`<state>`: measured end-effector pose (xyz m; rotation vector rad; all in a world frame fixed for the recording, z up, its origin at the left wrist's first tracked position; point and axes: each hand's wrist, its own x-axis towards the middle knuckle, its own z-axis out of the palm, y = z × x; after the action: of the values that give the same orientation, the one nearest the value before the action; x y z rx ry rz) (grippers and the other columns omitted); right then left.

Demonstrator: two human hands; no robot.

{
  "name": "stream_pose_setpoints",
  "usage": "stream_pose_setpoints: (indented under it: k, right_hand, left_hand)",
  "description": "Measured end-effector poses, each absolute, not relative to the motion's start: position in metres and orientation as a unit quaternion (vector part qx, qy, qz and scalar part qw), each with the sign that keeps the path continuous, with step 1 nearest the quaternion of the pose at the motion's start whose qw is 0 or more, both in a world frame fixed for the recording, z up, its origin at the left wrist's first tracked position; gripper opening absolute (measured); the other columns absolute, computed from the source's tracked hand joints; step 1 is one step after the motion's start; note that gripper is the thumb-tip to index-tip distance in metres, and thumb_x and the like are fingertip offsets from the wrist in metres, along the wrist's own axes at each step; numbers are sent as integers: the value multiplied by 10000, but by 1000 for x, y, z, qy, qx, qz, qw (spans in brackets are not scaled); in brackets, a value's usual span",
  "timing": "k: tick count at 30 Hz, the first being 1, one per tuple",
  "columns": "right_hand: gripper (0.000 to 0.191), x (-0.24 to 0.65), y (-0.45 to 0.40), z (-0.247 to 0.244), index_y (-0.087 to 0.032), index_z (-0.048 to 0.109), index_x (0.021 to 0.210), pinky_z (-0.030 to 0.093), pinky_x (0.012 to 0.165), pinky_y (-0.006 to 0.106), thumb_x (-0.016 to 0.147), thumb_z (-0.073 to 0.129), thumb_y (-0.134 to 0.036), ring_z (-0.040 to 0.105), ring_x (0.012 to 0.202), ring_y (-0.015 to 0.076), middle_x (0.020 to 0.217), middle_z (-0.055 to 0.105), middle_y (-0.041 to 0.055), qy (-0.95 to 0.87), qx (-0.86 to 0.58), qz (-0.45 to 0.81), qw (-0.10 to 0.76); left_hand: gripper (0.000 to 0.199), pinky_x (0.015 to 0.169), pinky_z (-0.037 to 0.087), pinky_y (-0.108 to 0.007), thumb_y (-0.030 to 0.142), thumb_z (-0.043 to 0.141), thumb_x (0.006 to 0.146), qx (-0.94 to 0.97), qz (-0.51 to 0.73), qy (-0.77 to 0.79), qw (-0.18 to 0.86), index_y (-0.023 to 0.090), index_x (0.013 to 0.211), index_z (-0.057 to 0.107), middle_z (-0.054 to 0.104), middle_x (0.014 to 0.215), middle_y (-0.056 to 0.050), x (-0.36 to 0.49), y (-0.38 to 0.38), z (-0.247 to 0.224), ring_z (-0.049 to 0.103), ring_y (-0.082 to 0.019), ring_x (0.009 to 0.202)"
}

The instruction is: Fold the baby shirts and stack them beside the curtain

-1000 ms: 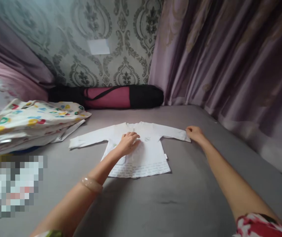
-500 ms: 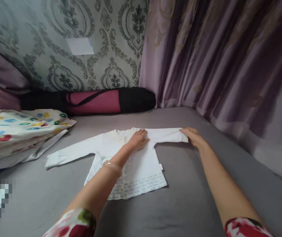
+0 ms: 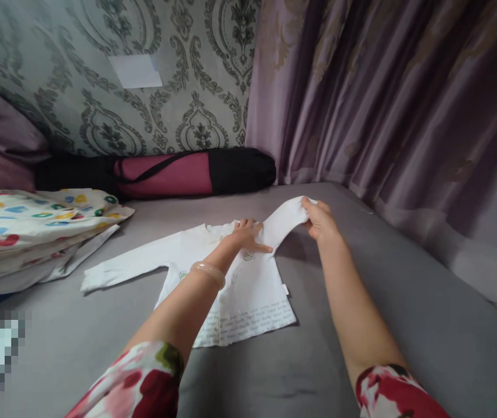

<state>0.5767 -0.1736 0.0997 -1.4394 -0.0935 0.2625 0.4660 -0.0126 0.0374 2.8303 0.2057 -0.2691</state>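
A small white long-sleeved shirt [image 3: 252, 290] with printed lines near its hem lies spread on the grey sheet [image 3: 318, 348]. My left hand [image 3: 248, 235] rests on its upper chest near the collar, fingers spread and thumb pointing right. The cuff of the right-side sleeve is pinched in my right hand [image 3: 320, 217], which holds it raised off the sheet. The other sleeve lies stretched out to the left. My left forearm hides part of the shirt front.
Folded cloth with colourful spots [image 3: 35, 220] is piled at the left. A long black and pink bag [image 3: 170, 174] lies along the patterned wall. Purple curtains [image 3: 362, 104] hang at the right.
My right hand has lifted the sleeve end and moved it inward and up, so the sleeve now bends upward. The thumb of my left hand has spread toward the armpit.
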Motion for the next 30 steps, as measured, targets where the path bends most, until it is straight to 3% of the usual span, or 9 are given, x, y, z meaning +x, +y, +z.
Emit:
stream_pose_setpoints:
  k: [6, 10, 14, 16, 19, 22, 26, 28, 30]
  right_hand:
    - [73, 543, -131, 109, -164, 587, 840, 460, 467, 187, 875, 582, -227, 566, 493, 96, 594, 597, -49, -12, -647, 196, 736]
    - [111, 534, -123, 105, -151, 613, 898, 455, 460, 191, 870, 592, -257, 565, 491, 102, 595, 606, -38, -23, -679, 189, 709]
    - [170, 531, -119, 103, -153, 600, 958, 464, 469, 207, 869, 585, -297, 601, 559, 123, 731, 651, 3, -52, -729, 165, 662]
    - [215, 526, -112, 102, -152, 591, 996, 490, 514, 226, 872, 573, -326, 636, 644, 148, 845, 679, 45, -85, -758, 141, 631]
    - [282, 509, -95, 97, -150, 583, 1066, 522, 694, 274, 884, 546, -362, 666, 864, 208, 997, 692, 110, -150, -820, 75, 547]
    - [355, 480, -79, 86, -152, 563, 1157, 484, 855, 314, 909, 511, -401, 637, 1036, 245, 1089, 684, 138, -251, -858, 67, 444]
    - [408, 457, -74, 69, -184, 588, 1176, 452, 903, 293, 934, 467, -489, 620, 1096, 228, 1164, 678, 107, -397, -828, 157, 363]
    - [365, 465, -81, 67, -196, 620, 1146, 446, 901, 280, 978, 388, -421, 620, 1092, 208, 1146, 690, 91, -393, -834, 146, 359]
    - [368, 483, -90, 69, -195, 643, 1124, 444, 902, 274, 997, 322, -324, 621, 1080, 195, 1118, 700, 85, -356, -853, 103, 368]
  left_hand:
    - [1074, 1025, 267, -650, 769, 729, 457, 980, -78, 75, 169, 217, 1349, 496, 393, 1450, -239, 485, -8, 37, 287, -488, 1340]
    - [1024, 1035, 289, -621, 707, 763, 482, 976, -44, 70, 201, 221, 1343, 497, 436, 1417, -219, 479, -5, 36, 338, -460, 1325]
    - [989, 1052, 356, -493, 523, 817, 543, 953, 41, 89, 288, 167, 1388, 448, 441, 1416, -214, 452, 7, 37, 405, -401, 1307]
    - [801, 988, 434, -418, 461, 773, 643, 905, 99, 153, 385, 134, 1323, 505, 520, 1334, -203, 434, 16, 36, 519, -334, 1207]
    - [513, 766, 523, -325, 500, 610, 818, 762, 152, 287, 560, 105, 1144, 582, 645, 1088, -169, 409, 27, 32, 652, -219, 895]
    - [546, 629, 514, -278, 628, 509, 851, 637, 188, 348, 661, 103, 976, 592, 668, 841, -126, 392, 35, 27, 638, -165, 685]
    - [659, 566, 468, -280, 755, 470, 783, 614, 205, 373, 664, 120, 875, 620, 612, 636, -53, 387, 40, 23, 601, -183, 609]
    - [565, 540, 423, -259, 670, 573, 756, 651, 211, 378, 623, 121, 873, 636, 567, 594, -16, 387, 39, 24, 563, -168, 579]
    - [411, 523, 382, -237, 477, 672, 723, 688, 210, 374, 586, 119, 924, 645, 531, 590, 14, 388, 38, 25, 518, -139, 549]
